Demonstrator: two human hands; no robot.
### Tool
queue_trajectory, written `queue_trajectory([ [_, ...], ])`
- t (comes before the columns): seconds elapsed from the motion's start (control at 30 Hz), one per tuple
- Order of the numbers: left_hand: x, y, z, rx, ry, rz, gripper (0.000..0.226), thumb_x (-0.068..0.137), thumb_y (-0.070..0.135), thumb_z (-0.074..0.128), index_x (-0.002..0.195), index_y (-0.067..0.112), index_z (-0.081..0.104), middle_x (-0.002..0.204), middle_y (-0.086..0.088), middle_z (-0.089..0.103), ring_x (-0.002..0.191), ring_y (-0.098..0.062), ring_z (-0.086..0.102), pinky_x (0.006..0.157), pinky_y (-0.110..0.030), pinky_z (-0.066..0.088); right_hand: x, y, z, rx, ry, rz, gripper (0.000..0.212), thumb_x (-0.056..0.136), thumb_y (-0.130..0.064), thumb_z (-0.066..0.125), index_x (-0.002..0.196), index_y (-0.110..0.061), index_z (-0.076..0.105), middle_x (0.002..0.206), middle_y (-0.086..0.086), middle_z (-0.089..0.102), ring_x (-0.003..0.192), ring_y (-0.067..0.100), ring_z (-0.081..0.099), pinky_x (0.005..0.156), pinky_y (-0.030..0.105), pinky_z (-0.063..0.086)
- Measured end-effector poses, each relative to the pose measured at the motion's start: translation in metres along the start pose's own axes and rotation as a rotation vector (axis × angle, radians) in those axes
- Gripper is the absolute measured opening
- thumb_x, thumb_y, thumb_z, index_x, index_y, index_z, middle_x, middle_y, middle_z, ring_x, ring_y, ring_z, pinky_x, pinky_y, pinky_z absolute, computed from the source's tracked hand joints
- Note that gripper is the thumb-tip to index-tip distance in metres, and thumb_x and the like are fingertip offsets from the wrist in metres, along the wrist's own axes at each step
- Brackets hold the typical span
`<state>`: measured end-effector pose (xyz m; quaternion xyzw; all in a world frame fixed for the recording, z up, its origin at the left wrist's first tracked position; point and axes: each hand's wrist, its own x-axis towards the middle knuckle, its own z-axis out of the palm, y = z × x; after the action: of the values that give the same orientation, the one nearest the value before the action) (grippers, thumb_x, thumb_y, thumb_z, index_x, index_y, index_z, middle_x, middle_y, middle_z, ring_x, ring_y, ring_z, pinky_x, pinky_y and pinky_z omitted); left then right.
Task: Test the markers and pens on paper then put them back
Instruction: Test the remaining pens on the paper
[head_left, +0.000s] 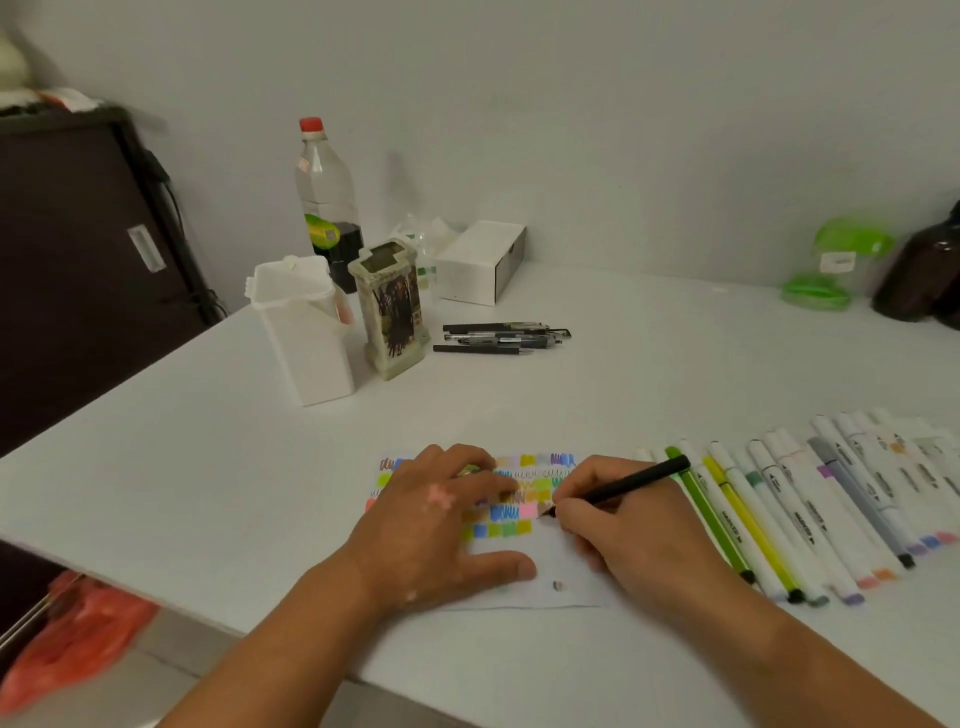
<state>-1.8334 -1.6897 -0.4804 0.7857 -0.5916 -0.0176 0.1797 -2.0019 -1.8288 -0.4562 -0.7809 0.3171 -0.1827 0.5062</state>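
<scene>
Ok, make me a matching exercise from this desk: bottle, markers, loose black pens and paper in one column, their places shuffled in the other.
Things:
1 bottle
2 markers
3 black pens
4 paper

Places:
A under the left hand
B in a row right of the paper
C in front of the white box
D at the back, behind the holders

Pairs: 1-D, 2-B, 3-C, 4-A
</scene>
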Motion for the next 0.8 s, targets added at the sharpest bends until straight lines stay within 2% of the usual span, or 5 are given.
queue_trajectory([
  [0.17,-0.0001,-0.0015,0.0017,-0.005,0.011,0.002,0.083,0.067,0.094,0.045,0.133,0.045,0.054,0.137,0.02,0.046,0.114,-0.003,0.044,0.1,-0.03,0.042,0.0003,0.0011,0.0017,-0.01,0.007,-0.008,0.011,0.08,-0.014,0.072,0.074,-0.024,0.074,0.056,0.003,0.068,0.045,0.008,0.056,0.043,0.021,0.041],
  [0.33,0.0001,-0.003,0.0033,-0.008,0.015,-0.002,0.083,0.066,0.094,0.046,0.133,0.046,0.054,0.137,0.022,0.045,0.114,-0.003,0.044,0.1,-0.03,0.041,-0.0006,0.0019,0.0024,-0.053,-0.017,-0.03,0.012,0.079,-0.015,0.074,0.072,-0.025,0.074,0.055,-0.008,0.066,0.046,0.002,0.055,0.045,0.014,0.039],
  [0.8,0.0005,-0.0038,0.0041,-0.019,0.02,-0.001,0.083,0.065,0.095,0.047,0.132,0.046,0.055,0.136,0.023,0.046,0.112,0.0,0.043,0.099,-0.027,0.041,-0.0003,0.0029,0.0021,-0.081,0.023,-0.03,0.012,0.08,-0.017,0.074,0.071,-0.022,0.07,0.059,-0.003,0.068,0.048,0.003,0.056,0.046,0.017,0.041],
])
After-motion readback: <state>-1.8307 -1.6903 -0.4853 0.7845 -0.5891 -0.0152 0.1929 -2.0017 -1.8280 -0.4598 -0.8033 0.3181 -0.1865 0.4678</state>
